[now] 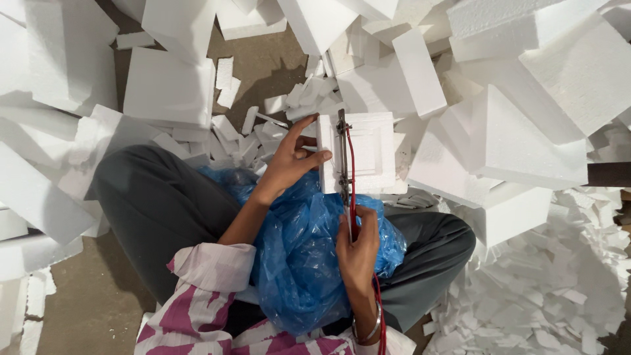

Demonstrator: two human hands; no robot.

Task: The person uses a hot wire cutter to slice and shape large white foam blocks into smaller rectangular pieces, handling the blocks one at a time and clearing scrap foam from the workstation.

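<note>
Over the blue plastic sheet (302,263), the left hand (289,161) is clamping a white foam block (368,152) at 12 o'clock, while the right hand (358,250) is gripping a metal cutting frame (342,158) with a red cord (350,171) at 6 o'clock. Risk, as I judge it — the frame sits just beside those fingers, so 1 slip could nick them or snap the foam.

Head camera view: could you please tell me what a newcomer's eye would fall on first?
White foam blocks heaped all around a seated person. In the lap lies a crumpled blue plastic bag. Above it the left hand steadies a square foam piece, while the right hand grips a red-wired cutting tool.
</note>
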